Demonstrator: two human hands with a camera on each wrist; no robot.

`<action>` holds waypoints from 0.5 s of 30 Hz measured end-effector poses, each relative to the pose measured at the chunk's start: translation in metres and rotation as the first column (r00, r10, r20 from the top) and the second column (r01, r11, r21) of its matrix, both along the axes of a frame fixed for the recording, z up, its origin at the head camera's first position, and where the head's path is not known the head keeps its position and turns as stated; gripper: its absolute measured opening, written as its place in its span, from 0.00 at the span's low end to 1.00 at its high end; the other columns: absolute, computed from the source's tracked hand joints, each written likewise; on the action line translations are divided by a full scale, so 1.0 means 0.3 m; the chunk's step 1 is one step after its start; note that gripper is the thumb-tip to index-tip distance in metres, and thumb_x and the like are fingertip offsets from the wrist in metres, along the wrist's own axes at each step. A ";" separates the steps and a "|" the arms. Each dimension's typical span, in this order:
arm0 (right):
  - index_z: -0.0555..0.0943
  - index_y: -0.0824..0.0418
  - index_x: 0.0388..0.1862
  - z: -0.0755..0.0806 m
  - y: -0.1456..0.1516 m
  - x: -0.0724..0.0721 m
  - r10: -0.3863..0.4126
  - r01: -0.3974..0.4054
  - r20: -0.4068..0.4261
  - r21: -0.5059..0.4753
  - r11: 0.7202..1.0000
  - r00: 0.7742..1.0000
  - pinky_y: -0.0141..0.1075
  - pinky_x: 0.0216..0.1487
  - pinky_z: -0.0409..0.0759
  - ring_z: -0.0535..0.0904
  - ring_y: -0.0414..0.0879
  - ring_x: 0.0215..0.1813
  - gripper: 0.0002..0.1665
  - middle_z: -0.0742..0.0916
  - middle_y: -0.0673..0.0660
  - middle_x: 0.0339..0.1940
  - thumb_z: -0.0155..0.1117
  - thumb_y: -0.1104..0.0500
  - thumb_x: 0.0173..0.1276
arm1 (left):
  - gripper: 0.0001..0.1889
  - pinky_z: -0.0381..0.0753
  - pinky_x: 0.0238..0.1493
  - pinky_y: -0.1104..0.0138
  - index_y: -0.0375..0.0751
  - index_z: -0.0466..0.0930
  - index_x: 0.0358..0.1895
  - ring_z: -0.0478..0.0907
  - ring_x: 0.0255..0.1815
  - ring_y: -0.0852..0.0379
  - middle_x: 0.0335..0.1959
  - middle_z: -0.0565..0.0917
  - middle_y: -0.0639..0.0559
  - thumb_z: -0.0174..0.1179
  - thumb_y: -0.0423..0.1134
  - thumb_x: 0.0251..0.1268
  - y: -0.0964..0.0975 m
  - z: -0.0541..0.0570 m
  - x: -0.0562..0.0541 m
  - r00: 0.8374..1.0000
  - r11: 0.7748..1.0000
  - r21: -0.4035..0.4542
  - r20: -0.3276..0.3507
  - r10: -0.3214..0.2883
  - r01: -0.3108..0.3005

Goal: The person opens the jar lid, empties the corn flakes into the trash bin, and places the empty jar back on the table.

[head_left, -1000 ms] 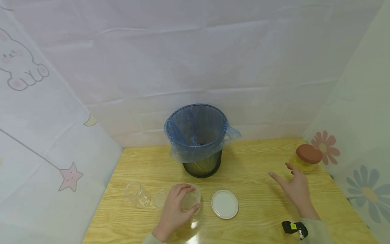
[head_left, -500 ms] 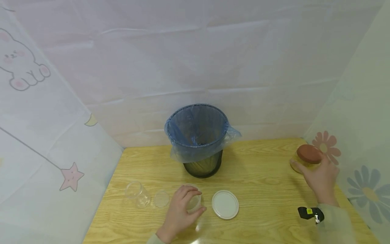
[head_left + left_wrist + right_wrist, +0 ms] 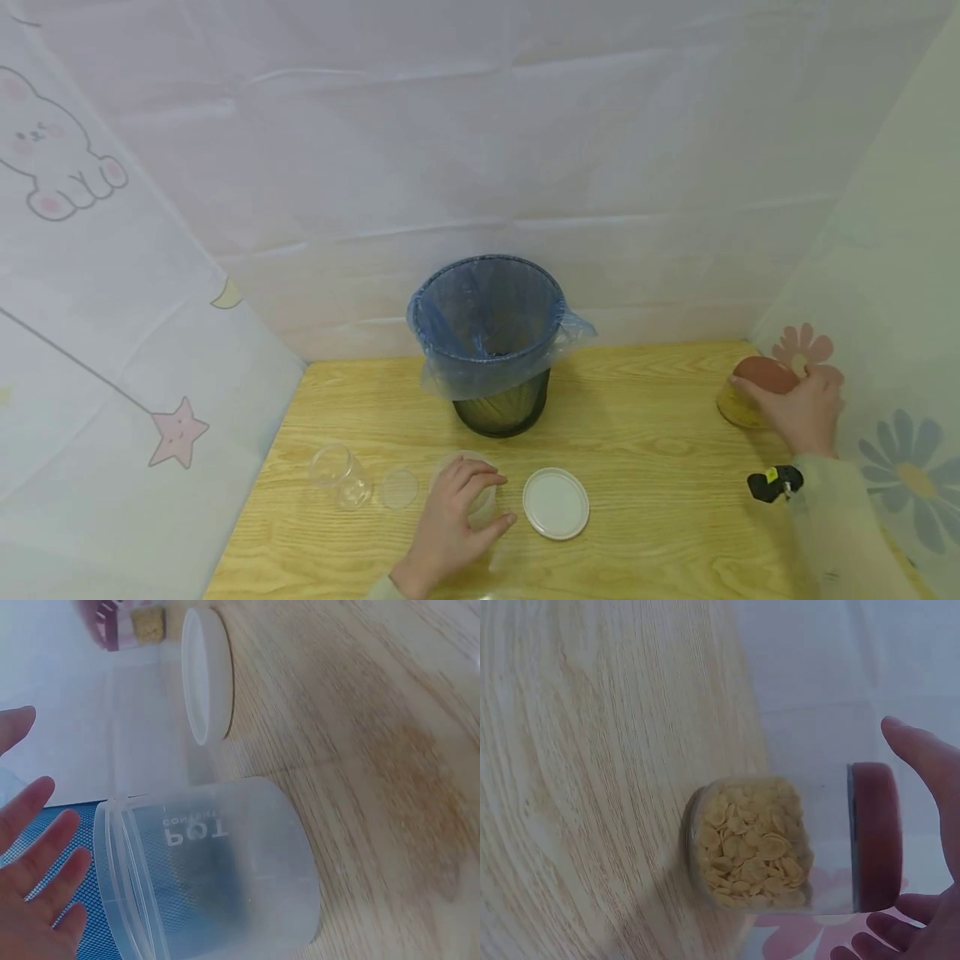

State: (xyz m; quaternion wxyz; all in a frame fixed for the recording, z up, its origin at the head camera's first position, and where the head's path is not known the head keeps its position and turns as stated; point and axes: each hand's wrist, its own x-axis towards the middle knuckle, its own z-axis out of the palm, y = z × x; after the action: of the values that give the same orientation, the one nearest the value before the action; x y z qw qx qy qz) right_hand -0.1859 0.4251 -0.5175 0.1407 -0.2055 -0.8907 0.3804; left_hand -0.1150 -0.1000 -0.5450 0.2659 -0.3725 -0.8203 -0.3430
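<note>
My left hand [image 3: 453, 525] hovers with parted fingers over a translucent plastic tub [image 3: 217, 862], which stands without a lid; the fingers partly cover it from above. In the left wrist view a gap shows between the fingertips and the tub's rim. To its right lies a round white lid [image 3: 556, 503]. At the far right, my right hand [image 3: 806, 412] reaches around the reddish-brown lid [image 3: 877, 836] of a clear jar [image 3: 829, 832]. Pale yellow flakes [image 3: 754, 855] fill its lower part. Thumb and fingers stand on opposite sides of that lid, the thumb apart from it.
A dark waste bin [image 3: 502, 408] with a blue bag [image 3: 487, 379] over its rim stands at the back middle. On the left are a clear cup [image 3: 341, 479] and a small clear disc [image 3: 399, 489]. Fabric walls [image 3: 480, 150] enclose the wooden table [image 3: 637, 533].
My right hand has moved right and forward from beside the jar to around its lid. The left hand has shifted slightly right over the tub, fingers still spread.
</note>
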 end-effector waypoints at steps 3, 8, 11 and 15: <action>0.39 0.75 0.80 -0.011 0.023 -0.020 0.008 -0.007 0.054 -0.026 1.000 0.999 0.75 0.65 0.54 0.44 0.83 0.73 0.73 0.46 0.82 0.77 0.70 0.33 0.62 | 0.22 0.72 0.61 0.40 0.46 0.85 0.50 0.78 0.54 0.54 0.53 0.81 0.58 0.76 0.49 0.54 0.000 0.000 0.005 0.999 1.000 -0.017 0.033 0.009 -0.008; 0.37 0.67 0.83 -0.038 0.041 -0.051 0.048 -0.042 0.053 -0.107 0.993 0.997 0.76 0.62 0.59 0.51 0.81 0.73 0.73 0.50 0.79 0.79 0.72 0.34 0.62 | 0.22 0.71 0.61 0.38 0.45 0.84 0.50 0.78 0.55 0.54 0.53 0.81 0.58 0.77 0.48 0.53 0.003 0.003 0.007 0.999 1.000 -0.020 0.045 0.005 -0.004; 0.36 0.64 0.84 -0.057 0.044 -0.066 0.065 -0.059 0.035 -0.155 0.986 0.997 0.75 0.60 0.62 0.56 0.79 0.72 0.73 0.54 0.80 0.77 0.74 0.37 0.61 | 0.22 0.71 0.61 0.38 0.44 0.84 0.50 0.78 0.54 0.54 0.52 0.81 0.58 0.77 0.48 0.53 0.004 0.004 0.006 0.999 1.000 -0.023 0.043 0.001 0.000; 0.36 0.65 0.83 -0.074 0.046 -0.077 0.049 -0.041 0.044 -0.171 0.984 0.998 0.74 0.61 0.62 0.56 0.79 0.72 0.74 0.56 0.82 0.76 0.75 0.38 0.60 | 0.22 0.71 0.62 0.38 0.45 0.84 0.50 0.78 0.54 0.54 0.53 0.81 0.58 0.77 0.48 0.53 0.006 0.003 0.007 0.999 1.000 -0.029 0.054 0.001 0.001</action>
State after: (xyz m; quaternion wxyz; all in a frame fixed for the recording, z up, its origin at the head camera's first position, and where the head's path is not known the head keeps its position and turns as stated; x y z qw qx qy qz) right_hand -0.2090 0.4390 -0.5396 0.0926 -0.2055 -0.8625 0.4530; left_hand -0.1130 -0.0983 -0.5440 0.2384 -0.3668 -0.8320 -0.3412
